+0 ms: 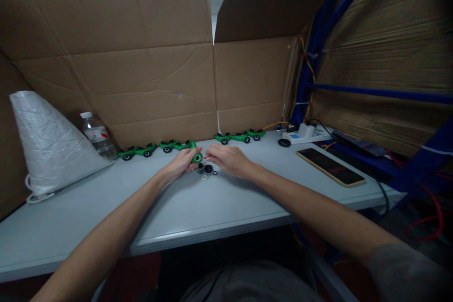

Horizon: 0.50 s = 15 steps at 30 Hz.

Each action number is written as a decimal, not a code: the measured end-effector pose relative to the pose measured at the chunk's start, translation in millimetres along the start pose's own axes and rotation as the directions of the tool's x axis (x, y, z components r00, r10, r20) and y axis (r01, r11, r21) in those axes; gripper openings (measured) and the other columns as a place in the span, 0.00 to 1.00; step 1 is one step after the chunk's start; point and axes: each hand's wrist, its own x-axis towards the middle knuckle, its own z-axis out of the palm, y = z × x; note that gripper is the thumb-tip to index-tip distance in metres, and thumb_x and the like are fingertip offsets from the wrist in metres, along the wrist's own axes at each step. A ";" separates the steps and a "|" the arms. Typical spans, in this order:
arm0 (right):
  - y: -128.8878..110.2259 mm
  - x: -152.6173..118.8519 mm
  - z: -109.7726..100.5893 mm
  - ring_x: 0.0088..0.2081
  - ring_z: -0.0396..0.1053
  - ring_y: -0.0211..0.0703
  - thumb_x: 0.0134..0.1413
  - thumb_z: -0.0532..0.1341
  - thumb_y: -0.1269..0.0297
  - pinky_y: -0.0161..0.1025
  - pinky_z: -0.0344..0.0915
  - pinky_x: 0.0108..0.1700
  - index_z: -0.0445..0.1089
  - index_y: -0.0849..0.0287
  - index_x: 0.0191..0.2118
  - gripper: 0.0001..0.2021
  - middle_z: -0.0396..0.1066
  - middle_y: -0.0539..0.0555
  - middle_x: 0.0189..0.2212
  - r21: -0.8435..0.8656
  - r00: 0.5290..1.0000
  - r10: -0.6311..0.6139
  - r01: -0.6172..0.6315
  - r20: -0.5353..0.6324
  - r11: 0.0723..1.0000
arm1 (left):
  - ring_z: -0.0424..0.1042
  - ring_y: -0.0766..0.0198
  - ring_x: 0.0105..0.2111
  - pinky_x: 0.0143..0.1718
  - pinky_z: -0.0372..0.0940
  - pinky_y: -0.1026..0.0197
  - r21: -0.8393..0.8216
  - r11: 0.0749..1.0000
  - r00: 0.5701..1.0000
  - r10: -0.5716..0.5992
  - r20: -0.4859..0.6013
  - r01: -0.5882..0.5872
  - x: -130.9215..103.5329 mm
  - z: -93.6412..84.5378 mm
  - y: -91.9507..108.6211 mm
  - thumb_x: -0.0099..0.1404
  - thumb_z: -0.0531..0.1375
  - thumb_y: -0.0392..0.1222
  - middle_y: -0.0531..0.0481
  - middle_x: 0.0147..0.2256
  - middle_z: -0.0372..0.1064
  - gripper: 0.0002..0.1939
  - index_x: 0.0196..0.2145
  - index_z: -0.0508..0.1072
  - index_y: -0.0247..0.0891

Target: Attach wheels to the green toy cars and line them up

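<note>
Beyond the right hand [231, 158]: cars [225, 139] (phone [331, 167] rightward)

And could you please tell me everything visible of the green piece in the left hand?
The green piece looks like bright plastic, with a round part that has a dark centre. The left hand grips it, hiding much of it, near small loose parts on the table. The right hand holds a slim red item close to its round part; I cannot tell whether they touch.

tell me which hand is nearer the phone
Right: the right hand is left of the phone, apart from it; the left hand is farther left.
</note>
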 end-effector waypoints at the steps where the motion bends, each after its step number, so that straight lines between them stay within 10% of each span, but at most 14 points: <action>1: -1.0 -0.1 -0.4 0.38 0.67 0.43 0.75 0.55 0.60 0.37 0.50 0.35 0.70 0.55 0.44 0.08 0.74 0.54 0.41 -0.003 1.000 0.009 -0.009 -0.008 1.000 | 0.49 0.73 0.16 0.18 0.39 0.66 -0.012 1.000 1.000 0.013 -0.020 -0.013 -0.6 0.8 0.6 0.63 0.64 0.64 0.60 0.17 0.53 0.26 0.28 0.64 0.39; 15: -21.1 -0.9 8.4 0.33 0.67 0.43 0.75 0.55 0.60 0.39 0.45 0.30 0.69 0.54 0.49 0.08 0.74 0.56 0.43 -0.122 0.997 0.083 -0.083 -0.009 0.989 | 0.48 0.73 0.17 0.19 0.41 0.66 0.049 0.996 0.994 0.080 -0.068 -0.077 -12.6 10.7 12.5 0.63 0.64 0.66 0.60 0.18 0.51 0.28 0.25 0.63 0.38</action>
